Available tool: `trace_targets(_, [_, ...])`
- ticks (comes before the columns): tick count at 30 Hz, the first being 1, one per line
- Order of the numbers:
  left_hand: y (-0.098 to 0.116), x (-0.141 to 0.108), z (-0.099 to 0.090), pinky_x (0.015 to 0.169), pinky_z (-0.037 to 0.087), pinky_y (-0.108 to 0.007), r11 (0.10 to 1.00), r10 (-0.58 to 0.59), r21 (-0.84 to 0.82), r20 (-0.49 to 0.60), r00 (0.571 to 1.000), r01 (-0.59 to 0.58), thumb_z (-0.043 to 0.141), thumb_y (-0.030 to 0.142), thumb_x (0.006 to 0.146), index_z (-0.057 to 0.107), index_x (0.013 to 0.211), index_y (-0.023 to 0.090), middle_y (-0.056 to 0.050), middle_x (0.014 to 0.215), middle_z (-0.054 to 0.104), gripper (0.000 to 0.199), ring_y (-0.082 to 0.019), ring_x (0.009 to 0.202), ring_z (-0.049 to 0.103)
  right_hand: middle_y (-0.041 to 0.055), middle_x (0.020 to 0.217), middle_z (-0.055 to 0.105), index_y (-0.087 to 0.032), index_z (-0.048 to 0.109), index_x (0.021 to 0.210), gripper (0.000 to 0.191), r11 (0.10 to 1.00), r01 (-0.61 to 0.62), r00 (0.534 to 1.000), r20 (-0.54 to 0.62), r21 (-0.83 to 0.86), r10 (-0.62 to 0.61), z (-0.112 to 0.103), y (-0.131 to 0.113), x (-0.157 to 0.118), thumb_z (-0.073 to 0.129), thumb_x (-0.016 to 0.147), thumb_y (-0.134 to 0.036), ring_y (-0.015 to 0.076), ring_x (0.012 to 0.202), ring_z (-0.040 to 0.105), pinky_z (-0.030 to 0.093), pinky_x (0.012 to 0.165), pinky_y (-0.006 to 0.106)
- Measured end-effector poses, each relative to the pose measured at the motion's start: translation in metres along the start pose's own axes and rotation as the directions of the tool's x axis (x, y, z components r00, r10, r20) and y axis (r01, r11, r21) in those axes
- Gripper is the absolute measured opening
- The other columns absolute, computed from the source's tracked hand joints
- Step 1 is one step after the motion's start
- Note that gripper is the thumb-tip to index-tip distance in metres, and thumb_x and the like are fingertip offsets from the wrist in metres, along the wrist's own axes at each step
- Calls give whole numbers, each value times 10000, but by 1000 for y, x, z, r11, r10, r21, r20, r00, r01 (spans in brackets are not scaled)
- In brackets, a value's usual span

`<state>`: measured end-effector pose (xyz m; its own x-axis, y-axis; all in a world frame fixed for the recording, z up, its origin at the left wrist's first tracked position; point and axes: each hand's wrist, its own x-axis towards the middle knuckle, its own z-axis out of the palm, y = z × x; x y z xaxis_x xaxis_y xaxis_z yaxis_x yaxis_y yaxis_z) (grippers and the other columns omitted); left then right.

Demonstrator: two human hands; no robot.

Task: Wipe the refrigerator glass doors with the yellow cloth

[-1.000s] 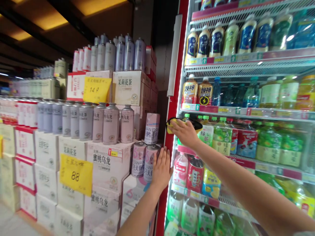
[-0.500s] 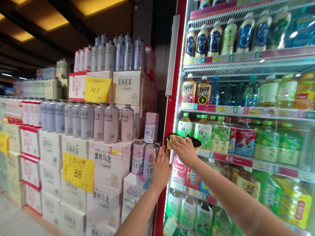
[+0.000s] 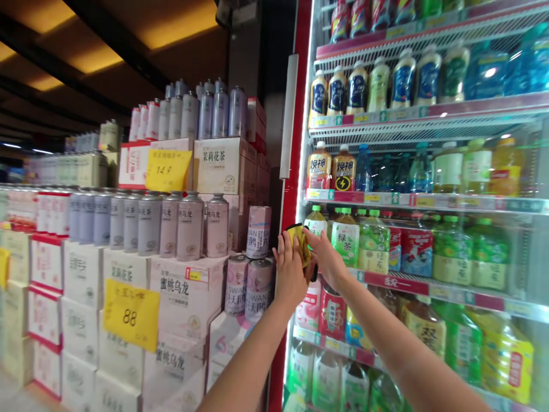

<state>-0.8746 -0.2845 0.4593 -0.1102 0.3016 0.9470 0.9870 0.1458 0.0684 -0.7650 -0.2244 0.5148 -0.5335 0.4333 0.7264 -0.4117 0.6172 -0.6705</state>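
Note:
A yellow cloth with black edging [image 3: 297, 233] is bunched between my two hands, in front of the red frame [image 3: 293, 200] of a drinks fridge. My left hand [image 3: 290, 269] has its fingers bent over the cloth's front. My right hand [image 3: 325, 256] grips its right side, with the fingertips partly hidden behind the folds. Right behind the hands stand green tea bottles [image 3: 345, 237] on a fridge shelf. Pink drink cans [image 3: 258, 286] stand on boxes just left of my left hand.
Stacked drink cartons [image 3: 184, 297] topped with rows of aluminium bottles [image 3: 190, 226] fill the left side. Yellow price signs [image 3: 131, 315] hang on them. A pale vertical handle [image 3: 289, 117] runs along the fridge edge. Shelves of bottles [image 3: 403, 77] fill the right.
My right hand was pressing the cloth flat near the fridge edge, with my left hand empty on the frame. Now both hands hold the cloth, bunched up. The view has shifted slightly.

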Motion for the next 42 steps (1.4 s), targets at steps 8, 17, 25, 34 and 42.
trace_targets(8, [2,-5,34,1206,299,-671,984,142,117,-54,988,-135,636,443,941,266,1622,272,-147,1730,-55,794,-434,1571,-30,121,1480,597,-278,656,1378,653,997,-23,992,-129,-67,15,-65,-9,-32,436,955,-725,329,1355,580,550,1029,524])
trace_targets(17, [20,75,35,1254,289,-607,996,-48,65,-266,963,67,519,186,960,330,1601,277,-65,1735,148,675,-350,1598,7,85,1308,723,-301,794,1105,342,497,164,890,-89,-852,-446,-167,-6,-89,490,980,-396,323,1271,640,516,1064,587])
trace_targets(25, [23,33,42,1262,274,-567,970,220,128,-98,971,-207,554,319,988,488,1516,314,-40,1705,269,533,-321,1599,116,55,1475,603,-312,741,1243,367,205,147,896,42,-968,-443,-193,6,-128,485,980,-291,341,1413,515,485,1090,628])
trace_targets(34, [74,50,61,1231,356,-548,945,325,54,-289,900,-324,598,332,968,506,1497,252,-96,1624,430,543,-337,1590,155,118,1587,476,-169,590,1420,443,-18,64,868,65,-998,-492,-206,18,-130,444,1002,-193,328,1482,426,479,1128,557])
trace_targets(42, [70,54,57,1230,338,-610,974,225,59,-309,924,-217,597,279,977,485,1505,287,-69,1671,348,540,-358,1595,99,98,1572,503,-197,530,1470,473,-36,130,879,132,-991,-458,-221,21,-146,429,1009,-207,299,1476,440,522,1088,523])
